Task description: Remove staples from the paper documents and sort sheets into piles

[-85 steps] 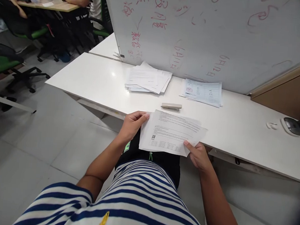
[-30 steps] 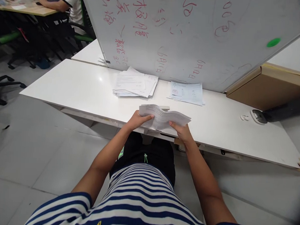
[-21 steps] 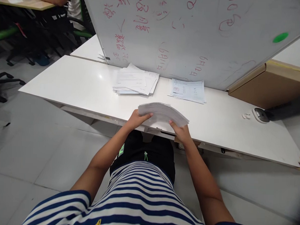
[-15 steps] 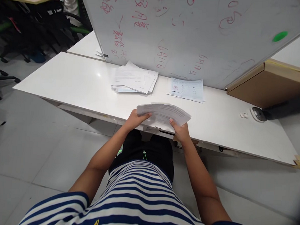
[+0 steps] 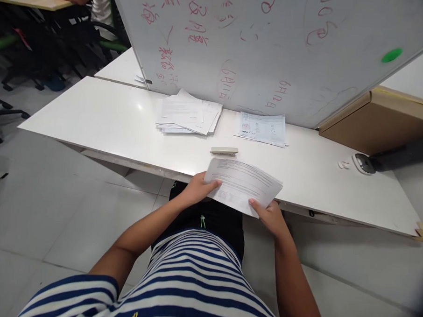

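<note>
Both of my hands hold a thin stack of printed sheets (image 5: 243,184) at the front edge of the white table (image 5: 104,121). My left hand (image 5: 198,188) grips its left end, thumb on top. My right hand (image 5: 269,216) pinches the near right corner. The sheets lie almost flat, print facing up, partly overhanging the table edge. A beige stapler (image 5: 224,151) lies on the table just behind the sheets, touched by neither hand.
A loose pile of papers (image 5: 187,115) and a blue-printed form (image 5: 263,128) lie at the foot of a whiteboard (image 5: 272,44) with red writing. A cardboard box (image 5: 377,119), a mouse (image 5: 361,162) and earbuds (image 5: 343,164) are at right. Another person sits at a far desk (image 5: 32,0), upper left.
The sheets, held on edge over the table a moment ago, have been lowered flat and drawn toward me, uncovering the stapler behind them. Both hands kept their hold.
</note>
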{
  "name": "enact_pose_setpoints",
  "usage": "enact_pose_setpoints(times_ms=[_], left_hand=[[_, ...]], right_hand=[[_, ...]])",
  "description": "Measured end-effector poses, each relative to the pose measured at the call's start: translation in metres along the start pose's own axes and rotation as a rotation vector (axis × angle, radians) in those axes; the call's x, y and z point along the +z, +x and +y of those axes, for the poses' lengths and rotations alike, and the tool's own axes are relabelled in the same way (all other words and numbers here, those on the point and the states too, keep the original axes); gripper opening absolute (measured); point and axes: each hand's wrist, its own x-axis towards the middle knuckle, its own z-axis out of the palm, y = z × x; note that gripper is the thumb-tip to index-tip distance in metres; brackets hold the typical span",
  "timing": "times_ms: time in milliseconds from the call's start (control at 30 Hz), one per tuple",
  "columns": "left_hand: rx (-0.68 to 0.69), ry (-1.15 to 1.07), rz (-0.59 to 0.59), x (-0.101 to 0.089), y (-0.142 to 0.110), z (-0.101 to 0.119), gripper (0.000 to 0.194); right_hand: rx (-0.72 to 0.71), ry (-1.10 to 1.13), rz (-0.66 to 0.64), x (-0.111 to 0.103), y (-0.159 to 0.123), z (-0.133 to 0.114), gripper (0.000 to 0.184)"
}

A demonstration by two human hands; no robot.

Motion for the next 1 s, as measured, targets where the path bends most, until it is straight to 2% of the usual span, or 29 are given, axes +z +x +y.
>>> enact_pose_setpoints(times_ms=[67, 133, 200, 267, 333, 433, 533, 633, 767, 900, 1000], left_hand=[[0.064, 0.035, 0.076, 0.007, 0.000, -0.004, 0.045], [0.155, 0.116, 0.160, 0.009, 0.008, -0.004, 0.052], [0.285, 0.298, 0.217, 0.008, 0.025, 0.002, 0.051], [0.420, 0.542, 0.217, 0.007, 0.049, 0.009, 0.048], [0.480, 0.746, 0.195, 0.010, 0.074, 0.014, 0.052], [0.434, 0.897, 0.161, 0.015, 0.107, 0.015, 0.058], [0.372, 0.960, 0.126, 0.017, 0.126, 0.012, 0.059], [0.370, 1.006, 0.094, 0.014, 0.132, 0.010, 0.056], [0.376, 1.016, 0.036, 0.009, 0.129, 0.014, 0.054], [0.365, 0.943, 0.018, 0.009, 0.132, 0.029, 0.054], [0.388, 0.888, 0.029, 0.016, 0.148, 0.042, 0.055]], right_hand=[[0.095, 0.099, 0.018, -0.013, -0.007, 0.016, 0.042], [0.155, 0.191, 0.116, -0.026, -0.008, 0.027, 0.042], [0.193, 0.261, 0.217, -0.038, -0.004, 0.031, 0.040], [0.220, 0.308, 0.270, -0.047, 0.003, 0.029, 0.037], [0.249, 0.323, 0.286, -0.052, 0.011, 0.020, 0.036], [0.282, 0.315, 0.265, -0.053, 0.022, 0.003, 0.035], [0.283, 0.312, 0.221, -0.049, 0.031, -0.012, 0.033], [0.291, 0.314, 0.181, -0.046, 0.036, -0.017, 0.033], [0.272, 0.319, 0.125, -0.044, 0.036, -0.011, 0.031], [0.294, 0.336, 0.101, -0.042, 0.035, -0.002, 0.027], [0.319, 0.352, 0.127, -0.041, 0.036, -0.001, 0.028]])
